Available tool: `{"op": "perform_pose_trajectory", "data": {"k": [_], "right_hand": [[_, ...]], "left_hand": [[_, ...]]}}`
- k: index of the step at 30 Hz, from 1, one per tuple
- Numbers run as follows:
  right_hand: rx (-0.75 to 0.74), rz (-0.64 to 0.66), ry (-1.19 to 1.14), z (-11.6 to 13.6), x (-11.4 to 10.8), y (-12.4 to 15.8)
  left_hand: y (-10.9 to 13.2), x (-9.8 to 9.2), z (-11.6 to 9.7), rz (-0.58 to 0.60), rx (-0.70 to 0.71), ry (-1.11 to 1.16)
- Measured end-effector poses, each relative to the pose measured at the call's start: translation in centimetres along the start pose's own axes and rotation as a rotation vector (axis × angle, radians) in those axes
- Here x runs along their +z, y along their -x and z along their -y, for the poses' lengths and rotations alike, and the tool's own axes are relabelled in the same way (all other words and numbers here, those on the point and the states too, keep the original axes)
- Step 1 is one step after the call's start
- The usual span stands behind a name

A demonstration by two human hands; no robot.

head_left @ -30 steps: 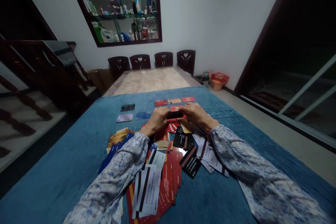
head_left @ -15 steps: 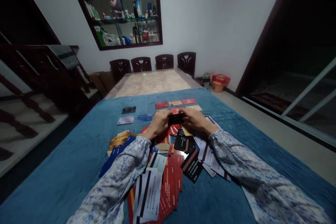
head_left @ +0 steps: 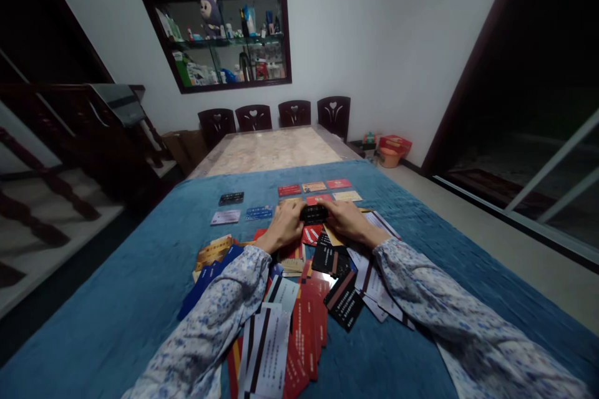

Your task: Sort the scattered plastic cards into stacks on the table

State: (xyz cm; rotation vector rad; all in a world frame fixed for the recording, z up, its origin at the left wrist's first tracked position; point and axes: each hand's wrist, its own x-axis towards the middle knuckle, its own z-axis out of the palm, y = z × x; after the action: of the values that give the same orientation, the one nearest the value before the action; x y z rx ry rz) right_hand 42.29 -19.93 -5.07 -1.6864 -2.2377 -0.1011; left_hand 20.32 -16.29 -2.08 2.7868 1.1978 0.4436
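Between my two hands, just above the far side of a card pile, is a black card (head_left: 313, 214) with light print. My left hand (head_left: 284, 224) is closed on its left end, and my right hand (head_left: 349, 219) grips its right end. Under and in front of them lie loose cards: black cards (head_left: 345, 299) with a brown stripe, red cards (head_left: 306, 330), white striped cards (head_left: 267, 349) and blue cards (head_left: 213, 277). Beyond my hands, cards lie apart in rows, among them a black one (head_left: 231, 198), a white one (head_left: 226, 217) and a blue one (head_left: 259, 212).
A blue cloth (head_left: 126, 299) covers the near part of the table, with the patterned tabletop (head_left: 281, 148) bare beyond it. Several dark chairs (head_left: 294, 113) stand at the far end. A shelf niche (head_left: 219, 40) is set in the wall; a stair railing (head_left: 70, 96) runs at left.
Both hands stay on the black card at nearly the same spot, with the card seeming slightly lower. The whole view has shifted a little downward.
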Motion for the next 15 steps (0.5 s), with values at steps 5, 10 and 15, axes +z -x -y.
{"op": "perform_pose_trajectory", "data": {"k": [5,10,15], "right_hand": [[0.006,-0.01,-0.024,-0.2,0.3,0.0],[-0.026,0.001,-0.039,-0.7,0.0,-0.1],[-0.071,-0.024,-0.104,-1.2,-0.1,-0.1]], "left_hand": [[0.0,-0.3,-0.3,0.061,-0.032,0.005],[0.0,-0.4,-0.2,0.07,-0.033,0.035],[-0.1,0.0,0.1,0.039,-0.003,0.057]]}}
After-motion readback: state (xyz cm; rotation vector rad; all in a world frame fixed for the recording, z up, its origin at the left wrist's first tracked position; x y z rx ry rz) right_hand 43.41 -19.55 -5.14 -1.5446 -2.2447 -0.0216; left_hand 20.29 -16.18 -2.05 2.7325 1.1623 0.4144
